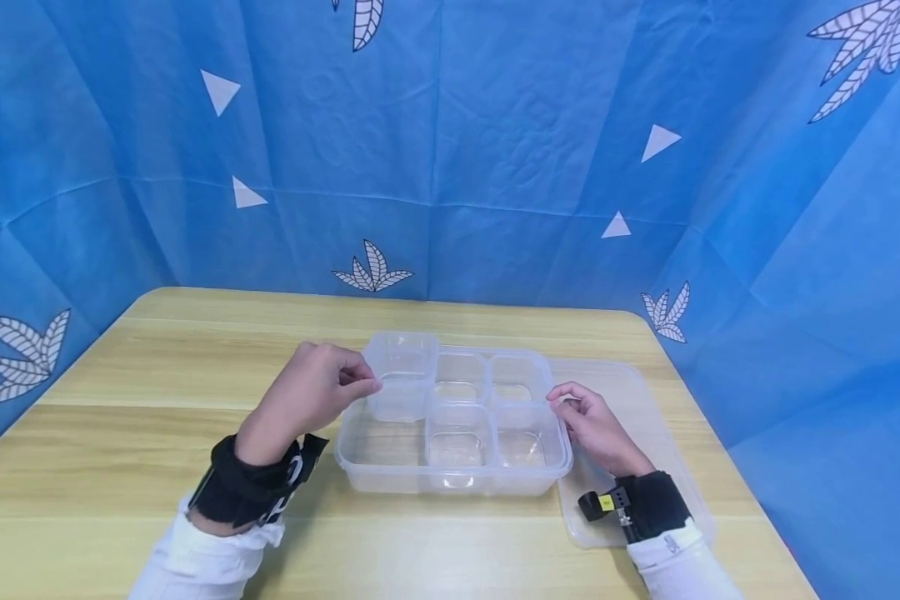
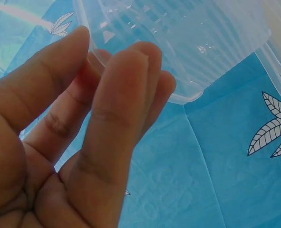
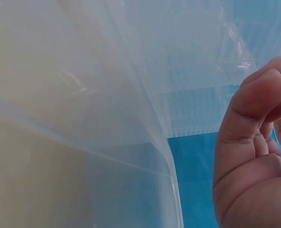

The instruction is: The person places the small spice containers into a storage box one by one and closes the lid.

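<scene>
A clear plastic container (image 1: pixel 390 482) stands on the table, with several small clear boxes (image 1: pixel 461 437) set inside its middle and right side. My left hand (image 1: pixel 318 387) pinches the rim of another small clear box (image 1: pixel 401 354) between thumb and fingers. This box is raised and tilted over the container's back left part. In the left wrist view its ribbed wall (image 2: pixel 192 47) lies beyond the fingertips. My right hand (image 1: pixel 592 425) is at the container's right edge, thumb and index finger pinching the rim. The right wrist view shows that thumb (image 3: pixel 259 99) bent against the fingers.
A flat clear lid (image 1: pixel 637 400) lies on the wooden table (image 1: pixel 157 417), right of the container and partly under my right hand and wrist. Blue cloth (image 1: pixel 495 125) with leaf and triangle prints hangs behind the table and at both sides.
</scene>
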The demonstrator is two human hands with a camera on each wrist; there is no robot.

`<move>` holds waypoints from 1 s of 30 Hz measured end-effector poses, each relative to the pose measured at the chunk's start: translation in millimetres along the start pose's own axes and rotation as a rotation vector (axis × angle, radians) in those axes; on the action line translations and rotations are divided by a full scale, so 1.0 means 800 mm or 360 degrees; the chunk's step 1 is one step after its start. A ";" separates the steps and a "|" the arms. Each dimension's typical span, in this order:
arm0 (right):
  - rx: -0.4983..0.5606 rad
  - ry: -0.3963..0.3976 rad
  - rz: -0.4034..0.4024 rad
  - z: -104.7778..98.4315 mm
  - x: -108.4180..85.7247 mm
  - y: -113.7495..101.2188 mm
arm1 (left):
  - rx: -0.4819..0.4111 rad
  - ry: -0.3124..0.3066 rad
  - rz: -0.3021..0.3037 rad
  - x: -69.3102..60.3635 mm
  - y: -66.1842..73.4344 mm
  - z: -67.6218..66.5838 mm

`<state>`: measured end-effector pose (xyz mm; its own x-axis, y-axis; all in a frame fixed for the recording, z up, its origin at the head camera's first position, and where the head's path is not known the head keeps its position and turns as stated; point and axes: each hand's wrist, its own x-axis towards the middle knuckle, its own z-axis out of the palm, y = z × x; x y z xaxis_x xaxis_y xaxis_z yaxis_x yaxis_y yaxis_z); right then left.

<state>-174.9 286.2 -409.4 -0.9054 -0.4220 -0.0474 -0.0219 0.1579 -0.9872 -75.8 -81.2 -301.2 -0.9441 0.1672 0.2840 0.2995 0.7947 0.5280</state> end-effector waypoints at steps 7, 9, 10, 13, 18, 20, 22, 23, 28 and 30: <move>-0.0004 -0.0001 -0.0010 0.000 -0.001 -0.001 | -0.0010 -0.0012 -0.0011 -0.005 0.001 -0.002; -0.0003 -0.0001 -0.0010 0.000 -0.001 -0.002 | -0.0011 -0.0021 -0.0023 -0.006 0.002 -0.003; -0.0002 -0.0001 -0.0011 0.000 -0.001 -0.001 | -0.0009 -0.0027 -0.0030 -0.006 0.003 -0.004; -0.0006 0.0000 -0.0006 0.000 -0.001 -0.002 | 0.0006 -0.0045 -0.0050 -0.008 0.006 -0.006; -0.0015 0.0004 -0.0009 0.000 -0.001 -0.002 | 0.0020 -0.0086 -0.0056 -0.011 0.011 -0.008; -0.0013 0.0008 -0.0017 -0.001 -0.001 -0.002 | 0.0022 -0.0099 -0.0055 -0.012 0.013 -0.009; -0.0010 0.0009 -0.0023 -0.001 -0.001 -0.002 | 0.0027 -0.0110 -0.0058 -0.013 0.014 -0.010; -0.0006 0.0007 -0.0023 -0.001 -0.001 -0.002 | 0.0033 -0.0112 -0.0058 -0.013 0.014 -0.010; -0.0006 0.0009 -0.0007 0.000 -0.001 -0.002 | 0.0037 -0.0118 -0.0048 -0.019 0.018 -0.011; -0.0017 0.0014 -0.0001 0.000 -0.001 -0.001 | 0.0030 -0.0124 -0.0038 -0.021 0.019 -0.010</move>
<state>-173.8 286.2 -408.3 -0.9090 -0.4144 -0.0452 -0.0272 0.1672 -0.9856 -54.1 -76.4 -291.3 -0.9590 0.1923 0.2079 0.2748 0.8098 0.5184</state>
